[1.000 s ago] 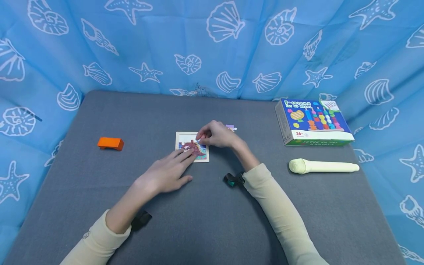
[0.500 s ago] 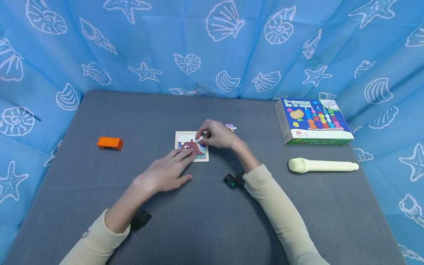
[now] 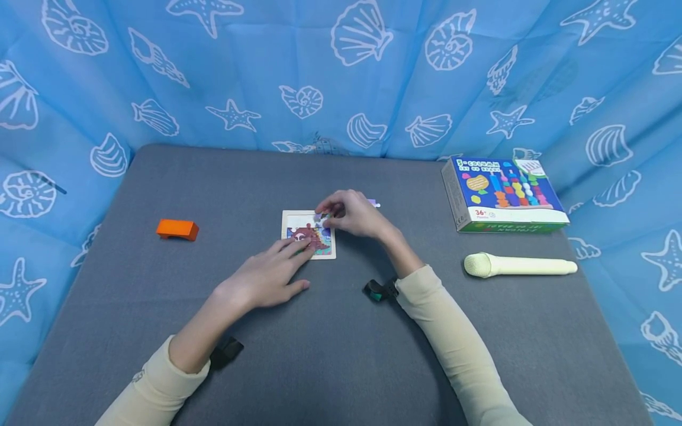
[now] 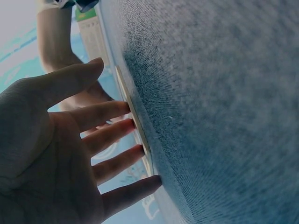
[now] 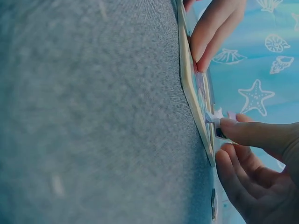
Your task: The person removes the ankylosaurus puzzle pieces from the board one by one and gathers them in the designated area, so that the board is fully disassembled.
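Observation:
A small jigsaw puzzle in a pale square tray (image 3: 285, 218) lies on the grey table, with a reddish-brown picture filling its lower part. My left hand (image 3: 266, 279) rests its fingertips on the near left of the picture, fingers straight and spread. At the upper right of the tray, my right hand (image 3: 356, 215) pinches a puzzle piece (image 5: 217, 123) between thumb and fingers. In the right wrist view that piece is tilted, close above the tray's surface. Another puzzle piece (image 3: 375, 203), pale purple, lies beyond the right hand, which partly hides it.
An orange block (image 3: 178, 229) sits at the left. On the right are a blue bead-set box (image 3: 506, 192) and a pale yellow toy microphone (image 3: 519, 265). A shell-print blue curtain (image 3: 319, 71) hangs behind the table. Dark wrist-camera mounts stick out below both cuffs.
My right hand has shifted slightly up and right, lifting and tilting the puzzle piece so more of it shows. It now covers more of the loose piece. The left hand stays put.

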Demonstrator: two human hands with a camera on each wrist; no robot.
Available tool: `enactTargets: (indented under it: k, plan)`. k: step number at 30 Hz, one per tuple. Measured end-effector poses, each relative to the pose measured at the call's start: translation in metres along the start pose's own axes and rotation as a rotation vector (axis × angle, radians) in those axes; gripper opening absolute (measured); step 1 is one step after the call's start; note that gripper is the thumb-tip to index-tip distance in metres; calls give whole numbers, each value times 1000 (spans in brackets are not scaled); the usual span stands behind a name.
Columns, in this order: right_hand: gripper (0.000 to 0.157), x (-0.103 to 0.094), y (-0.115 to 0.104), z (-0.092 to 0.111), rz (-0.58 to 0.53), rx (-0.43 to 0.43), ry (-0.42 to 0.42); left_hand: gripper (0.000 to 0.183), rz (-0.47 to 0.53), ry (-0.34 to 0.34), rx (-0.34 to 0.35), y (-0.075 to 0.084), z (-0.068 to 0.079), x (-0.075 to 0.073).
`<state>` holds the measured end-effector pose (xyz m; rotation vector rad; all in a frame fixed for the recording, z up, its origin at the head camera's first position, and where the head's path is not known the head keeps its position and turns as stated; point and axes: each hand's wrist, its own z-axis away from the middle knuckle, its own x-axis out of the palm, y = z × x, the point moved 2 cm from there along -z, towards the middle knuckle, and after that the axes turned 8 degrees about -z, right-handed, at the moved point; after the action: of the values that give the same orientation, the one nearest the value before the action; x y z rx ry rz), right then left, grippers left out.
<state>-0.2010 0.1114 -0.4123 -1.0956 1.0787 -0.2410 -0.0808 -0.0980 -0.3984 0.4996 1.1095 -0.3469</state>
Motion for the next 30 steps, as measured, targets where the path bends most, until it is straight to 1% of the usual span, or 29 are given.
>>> enactTargets:
  k: [7,13,17,20,25,30]
  plan:
    - [28,0,1,6,-82,-20,-6,72,-3,6,0,-1,-1,1]
    - [29,-9,4,15,-195,-10,-4,72,-3,0,-8,-1,-1,2]
    - [29,-20,11,24,-257,27,2,72,-1,-12,-18,-1,-1,2]
    - [31,-31,17,31,-278,60,22,73,3,-19,-23,0,-1,2]
    - [32,-52,29,45,-295,115,59,73,13,-24,-25,0,0,2]
    - [34,-72,40,58,-302,147,99,74,17,-21,-23,-1,1,3]
